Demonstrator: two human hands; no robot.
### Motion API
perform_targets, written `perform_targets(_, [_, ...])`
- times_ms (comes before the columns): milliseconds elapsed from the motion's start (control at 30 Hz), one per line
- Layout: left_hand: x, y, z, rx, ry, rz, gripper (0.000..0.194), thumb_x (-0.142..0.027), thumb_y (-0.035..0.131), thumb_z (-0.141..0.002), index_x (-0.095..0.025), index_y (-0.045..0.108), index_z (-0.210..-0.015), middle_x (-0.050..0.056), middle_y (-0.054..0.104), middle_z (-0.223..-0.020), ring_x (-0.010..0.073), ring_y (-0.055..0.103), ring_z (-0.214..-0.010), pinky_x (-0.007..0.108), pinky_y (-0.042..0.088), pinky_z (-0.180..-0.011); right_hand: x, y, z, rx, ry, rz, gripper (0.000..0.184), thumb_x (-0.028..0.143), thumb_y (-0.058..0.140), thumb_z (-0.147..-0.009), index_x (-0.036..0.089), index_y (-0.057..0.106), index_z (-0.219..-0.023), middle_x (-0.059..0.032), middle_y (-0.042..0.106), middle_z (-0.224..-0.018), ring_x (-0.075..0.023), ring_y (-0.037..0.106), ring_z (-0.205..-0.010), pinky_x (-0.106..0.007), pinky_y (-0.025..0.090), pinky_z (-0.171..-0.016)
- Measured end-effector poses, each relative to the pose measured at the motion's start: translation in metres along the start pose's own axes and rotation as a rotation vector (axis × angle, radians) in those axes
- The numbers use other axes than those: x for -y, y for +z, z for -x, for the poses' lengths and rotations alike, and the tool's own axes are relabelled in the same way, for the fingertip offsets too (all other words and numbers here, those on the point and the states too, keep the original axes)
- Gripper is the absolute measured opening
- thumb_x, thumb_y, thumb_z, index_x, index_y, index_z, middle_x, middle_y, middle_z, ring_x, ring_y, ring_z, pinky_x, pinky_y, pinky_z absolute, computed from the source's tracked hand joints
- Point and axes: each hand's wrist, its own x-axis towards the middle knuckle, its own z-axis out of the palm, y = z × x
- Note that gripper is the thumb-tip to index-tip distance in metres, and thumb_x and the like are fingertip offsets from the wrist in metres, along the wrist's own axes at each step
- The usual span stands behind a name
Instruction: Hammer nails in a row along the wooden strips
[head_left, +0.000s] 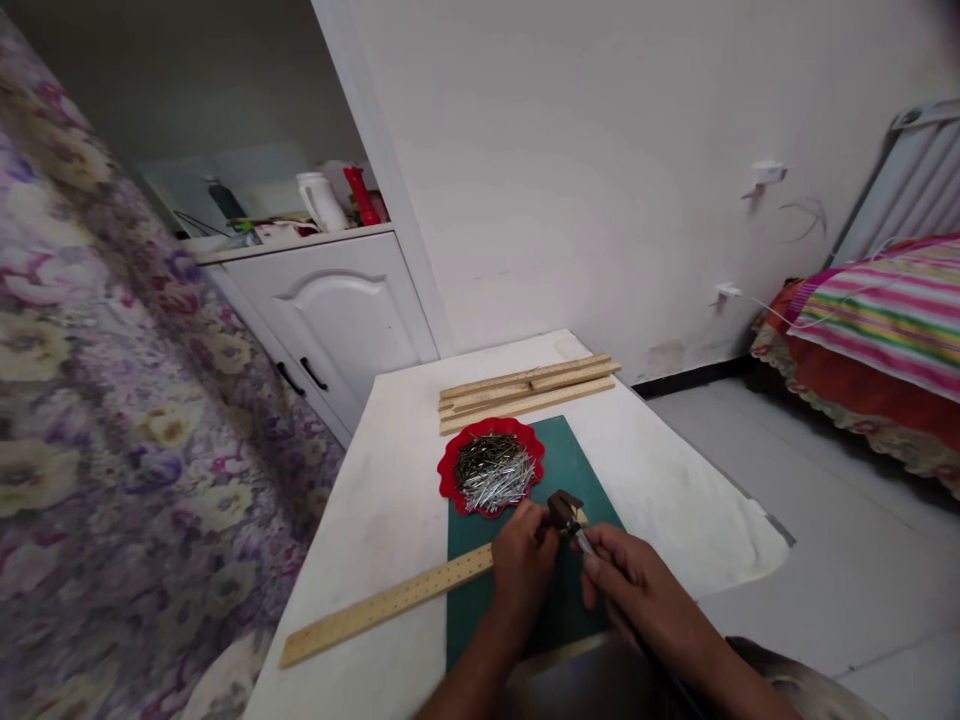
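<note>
My right hand (637, 585) is closed round the handle of a claw hammer (565, 508). The hammer's dark head is just right of my left fingertips. My left hand (522, 560) is closed over a long wooden strip (390, 600) with rows of small dots or holes along it. Its fingertips are pinched together, and what they hold is hidden. The strip slants from the table's left side onto a green mat (574, 455), and its right end shows past the hammer head. A red scalloped dish (448, 478) of loose dark and silver nails (495, 475) sits behind my left hand.
Several bare wooden strips (529, 392) lie at the back of the white table (375, 480). Beyond are a wall and a white cabinet (330, 310). A flowered curtain (150, 450) hangs on the left, and a bed with a striped cover (892, 300) stands on the right.
</note>
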Motion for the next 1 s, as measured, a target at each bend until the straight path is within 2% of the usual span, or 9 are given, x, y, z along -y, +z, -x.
perform_targets(167, [-0.005,-0.006,0.004,0.042,0.025,0.075,0.013,-0.017,0.049,-0.081,-0.019,0.061,-0.074,0.000,0.057,-0.075,0.0116,0.053,-0.067,0.022,0.038,-0.061,0.004,-0.005,-0.002,-0.025,-0.032,-0.026,0.023,0.042,0.047,-0.088,0.020,0.049,-0.086,0.0051,0.057,-0.063,-0.0028,0.035,-0.030,-0.016,0.021,-0.031])
perform_targets(300, [-0.003,-0.028,0.005,0.029,0.039,0.088,0.011,-0.019,0.051,-0.082,-0.019,0.061,-0.084,0.001,0.060,-0.081,0.0132,0.056,-0.073,0.023,0.042,-0.066,0.003,-0.010,-0.009,-0.096,-0.073,-0.036,0.026,0.042,0.047,-0.089,0.018,0.049,-0.077,0.0041,0.058,-0.063,-0.0019,0.035,-0.030,-0.016,0.022,-0.032])
perform_targets(467, [0.024,-0.065,-0.013,-0.139,0.016,-0.119,0.017,-0.022,0.043,-0.087,-0.021,0.061,-0.089,0.003,0.061,-0.088,0.0160,0.056,-0.083,0.027,0.043,-0.074,-0.003,-0.012,-0.015,-0.138,-0.081,-0.075,0.027,0.044,0.049,-0.087,0.019,0.050,-0.077,0.0044,0.057,-0.062,-0.0022,0.035,-0.029,-0.015,0.023,-0.030])
perform_targets(533, [0.035,-0.073,-0.025,-0.150,-0.001,-0.254,0.018,-0.022,0.043,-0.088,-0.021,0.061,-0.088,0.004,0.060,-0.089,0.0174,0.055,-0.088,0.028,0.042,-0.077,-0.005,-0.011,-0.016,-0.141,-0.071,-0.082,0.028,0.045,0.050,-0.085,0.019,0.051,-0.077,0.0043,0.058,-0.062,-0.0021,0.035,-0.028,-0.016,0.023,-0.029])
perform_targets(633, [0.044,-0.075,-0.039,-0.070,-0.037,-0.405,0.018,-0.023,0.044,-0.087,-0.021,0.062,-0.085,0.004,0.059,-0.089,0.0181,0.055,-0.088,0.028,0.041,-0.075,-0.004,-0.010,-0.016,-0.133,-0.064,-0.077,0.031,0.047,0.052,-0.084,0.019,0.050,-0.073,0.0038,0.058,-0.062,-0.0021,0.034,-0.028,-0.016,0.023,-0.029])
perform_targets(733, [0.044,-0.073,-0.046,0.003,-0.072,-0.485,0.017,-0.025,0.046,-0.086,-0.021,0.063,-0.083,0.004,0.059,-0.088,0.0183,0.055,-0.087,0.027,0.040,-0.070,-0.001,-0.009,-0.014,-0.125,-0.057,-0.065,0.030,0.046,0.051,-0.085,0.018,0.050,-0.073,0.0040,0.057,-0.062,-0.0019,0.034,-0.029,-0.016,0.023,-0.030])
perform_targets(1000, [0.040,-0.073,-0.047,0.067,-0.125,-0.505,0.011,-0.023,0.051,-0.084,-0.022,0.061,-0.082,0.002,0.059,-0.088,0.0162,0.055,-0.086,0.024,0.037,-0.068,-0.002,-0.010,-0.014,-0.108,-0.062,-0.050,0.031,0.045,0.048,-0.087,0.019,0.049,-0.071,0.0033,0.058,-0.064,-0.0029,0.034,-0.030,-0.017,0.022,-0.031])
